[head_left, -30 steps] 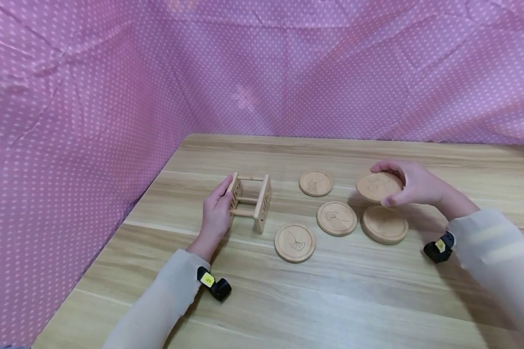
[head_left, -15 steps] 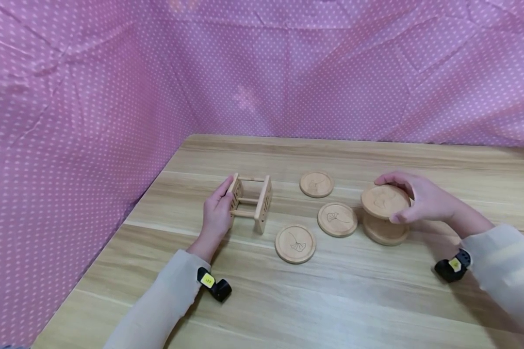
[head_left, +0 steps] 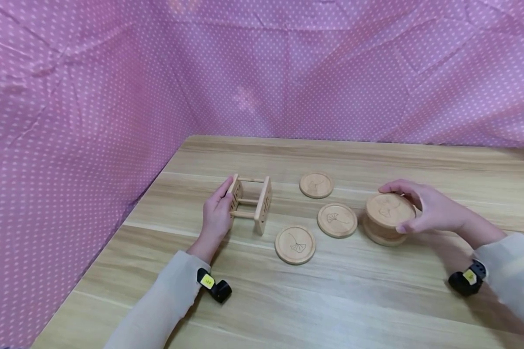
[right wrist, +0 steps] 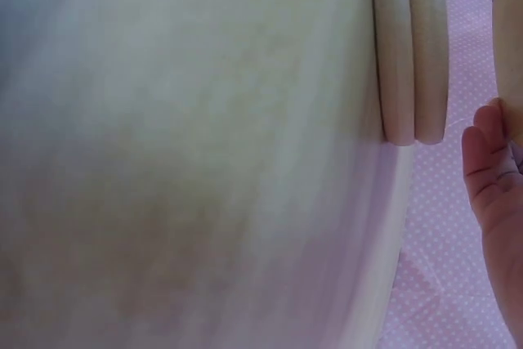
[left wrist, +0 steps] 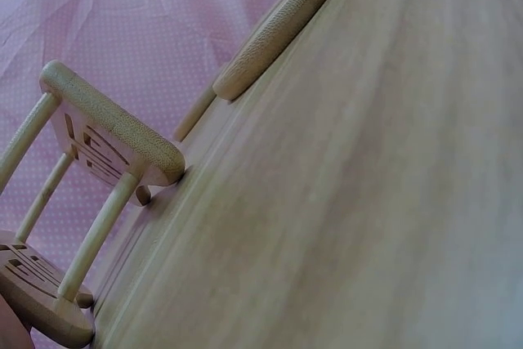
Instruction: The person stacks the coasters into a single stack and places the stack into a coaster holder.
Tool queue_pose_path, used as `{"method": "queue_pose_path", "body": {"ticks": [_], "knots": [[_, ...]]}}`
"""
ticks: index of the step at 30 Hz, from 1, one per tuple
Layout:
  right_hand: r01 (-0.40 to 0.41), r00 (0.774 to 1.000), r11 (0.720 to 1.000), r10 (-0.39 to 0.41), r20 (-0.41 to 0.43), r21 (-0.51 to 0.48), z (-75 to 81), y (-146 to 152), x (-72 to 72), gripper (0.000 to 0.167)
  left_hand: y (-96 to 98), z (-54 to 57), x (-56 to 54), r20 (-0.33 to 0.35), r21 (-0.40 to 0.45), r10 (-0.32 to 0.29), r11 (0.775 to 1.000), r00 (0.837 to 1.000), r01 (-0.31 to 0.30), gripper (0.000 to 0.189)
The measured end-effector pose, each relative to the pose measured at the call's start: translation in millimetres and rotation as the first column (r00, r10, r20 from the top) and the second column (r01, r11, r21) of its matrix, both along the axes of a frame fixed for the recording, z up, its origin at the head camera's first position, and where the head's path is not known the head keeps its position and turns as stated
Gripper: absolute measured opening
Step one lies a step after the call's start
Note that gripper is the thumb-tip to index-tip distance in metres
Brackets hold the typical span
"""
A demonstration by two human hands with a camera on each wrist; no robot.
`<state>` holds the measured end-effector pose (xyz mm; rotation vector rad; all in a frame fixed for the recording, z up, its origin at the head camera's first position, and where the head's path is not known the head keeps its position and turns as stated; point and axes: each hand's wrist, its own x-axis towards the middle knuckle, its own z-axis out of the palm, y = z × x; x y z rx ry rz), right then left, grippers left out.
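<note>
At the left of the table my left hand [head_left: 217,211] grips the near-left side panel of a small wooden coaster holder [head_left: 263,204], whose two slotted panels are joined by rods. In the left wrist view the coaster holder [left wrist: 114,124] stands against the tabletop. My right hand [head_left: 434,212] pinches a round wooden coaster [head_left: 390,210] by its edge, thumb at the near side and fingers at the far side. Below it lies a stack of two coasters [head_left: 382,238]. The right wrist view shows a gap between the held coaster [right wrist: 509,46] and the stack [right wrist: 411,55].
Three coasters lie flat between the hands: a far one [head_left: 316,184], a middle one [head_left: 337,220] and a near one [head_left: 295,245], each with a leaf drawing. A pink dotted cloth [head_left: 262,72] hangs behind and left of the wooden table [head_left: 332,310].
My right hand has moved right and nearer to me with the coaster, which now covers most of the stack in the head view. The left hand and holder have stayed put.
</note>
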<state>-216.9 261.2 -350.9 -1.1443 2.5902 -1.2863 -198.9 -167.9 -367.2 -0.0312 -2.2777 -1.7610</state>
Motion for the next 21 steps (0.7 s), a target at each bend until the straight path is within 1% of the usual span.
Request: {"method": "queue_pose_path", "body": {"ticks": [8,15,21], "knots": [[0.004,0.999,0.997,-0.001,-0.035,0.076,-3.3,3.0,2.4,0.075,0.2,0.3,0.4,-0.015,0.007,0.005,1.0,1.0,-0.005,0.042],[-0.05,0.997,0.995,0.055,-0.051,0.085,-7.4,5.0,-0.4,0.074,0.6,0.8,0.6,-0.016,0.015,-0.001,1.0,1.0,0.001,0.042],[-0.055,0.996,0.993,0.062,-0.065,0.108,-9.0,6.3,-1.7,0.075,0.7,0.1,0.3,-0.018,-0.002,0.012,1.0,1.0,-0.012,0.042]]}}
